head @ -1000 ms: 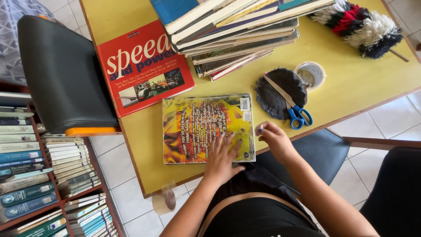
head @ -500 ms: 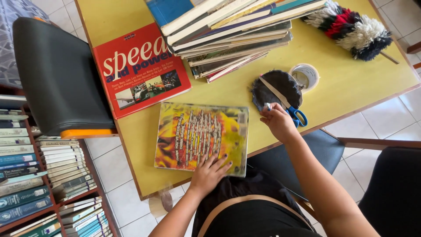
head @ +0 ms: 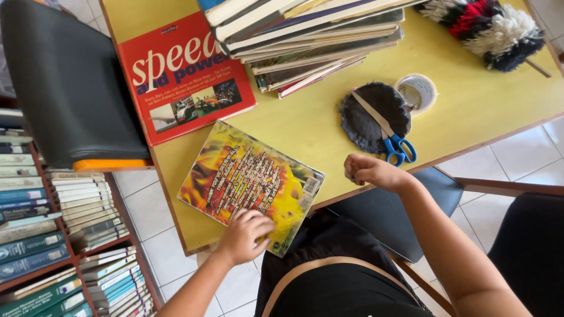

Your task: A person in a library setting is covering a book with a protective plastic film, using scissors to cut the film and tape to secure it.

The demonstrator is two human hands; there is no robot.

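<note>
Turning the yellow book on the table

Pressing with my left hand (head: 244, 235) on the near corner of the thin yellow and orange paperback book (head: 249, 183), I hold it flat, fingers bent down on the cover. The book lies tilted on the yellow wooden table (head: 305, 126), its near corner over the table edge, back cover up. My right hand (head: 373, 172) is to the right of the book, apart from it, fingers curled together; I cannot tell if something small is inside. I judge the work is only at the beginning: the book is closed and nothing is cut.

Beyond the book lies the big red hardcover book (head: 182, 76), and right of that one a stack of books (head: 311, 41). Right of the yellow book lie blue-handled scissors (head: 392, 136) on a dark round cloth piece (head: 367, 114), near a tape roll (head: 418, 91). Left of the book, the low wooden shelf (head: 114, 202) holds rows of books.
</note>
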